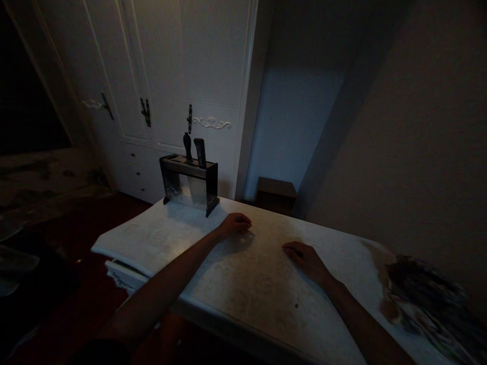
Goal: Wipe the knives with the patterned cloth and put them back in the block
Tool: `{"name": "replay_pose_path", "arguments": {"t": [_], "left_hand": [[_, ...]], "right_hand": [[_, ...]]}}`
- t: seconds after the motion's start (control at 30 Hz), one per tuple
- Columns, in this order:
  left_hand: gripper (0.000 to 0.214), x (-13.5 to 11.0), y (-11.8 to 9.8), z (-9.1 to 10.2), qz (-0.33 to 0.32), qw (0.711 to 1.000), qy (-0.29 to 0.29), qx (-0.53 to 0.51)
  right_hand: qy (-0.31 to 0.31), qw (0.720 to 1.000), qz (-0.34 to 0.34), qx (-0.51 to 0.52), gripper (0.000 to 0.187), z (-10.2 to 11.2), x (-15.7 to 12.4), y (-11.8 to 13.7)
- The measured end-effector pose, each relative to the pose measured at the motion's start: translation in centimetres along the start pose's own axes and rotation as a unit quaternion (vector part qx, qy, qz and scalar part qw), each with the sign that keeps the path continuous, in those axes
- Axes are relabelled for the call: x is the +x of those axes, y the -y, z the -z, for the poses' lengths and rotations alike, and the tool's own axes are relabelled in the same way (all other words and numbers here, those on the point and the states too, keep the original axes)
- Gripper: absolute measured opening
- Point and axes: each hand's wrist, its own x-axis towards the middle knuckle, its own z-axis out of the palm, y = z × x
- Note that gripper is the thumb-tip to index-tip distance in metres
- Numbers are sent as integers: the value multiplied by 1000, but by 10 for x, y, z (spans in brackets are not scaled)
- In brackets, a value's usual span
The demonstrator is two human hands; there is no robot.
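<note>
My left hand (pixel 234 224) rests low at the white table (pixel 262 263), its fingers loosely curved and a little apart, holding nothing that I can see. To its left stands a knife block (pixel 186 182) with clear sides and a dark frame. Two knives are in its top: one has a rounded black handle (pixel 187 146), the other a straight black handle (pixel 200 152). My right hand (pixel 306 259) is at the tabletop further right, fingers loosely bent with a gap by the thumb; no object shows in it. Both hands are apart from the block.
Crumpled patterned cloth (pixel 426 299) lies at the table's right end. A small dark crumb (pixel 296 305) is near the front edge. Behind the table are a white wardrobe (pixel 213 61) and a low brown cabinet (pixel 277 187). The room is dim; dark red carpet (pixel 87 228) lies at left.
</note>
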Motion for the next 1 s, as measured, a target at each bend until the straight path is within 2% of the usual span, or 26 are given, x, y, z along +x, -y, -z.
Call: {"name": "replay_pose_path", "arguments": {"t": [0.4,0.7,1.0], "left_hand": [[25,3,6,-1,22,999,-6,23],[24,-7,-4,-2,18,999,0,35],[23,-4,-4,-3,22,999,1,45]], "right_hand": [[5,1000,-20,5,44,-3,1,-7],[-2,1000,-17,2,50,-2,1,-3],[-2,1000,-23,3,49,-4,2,-9]]}}
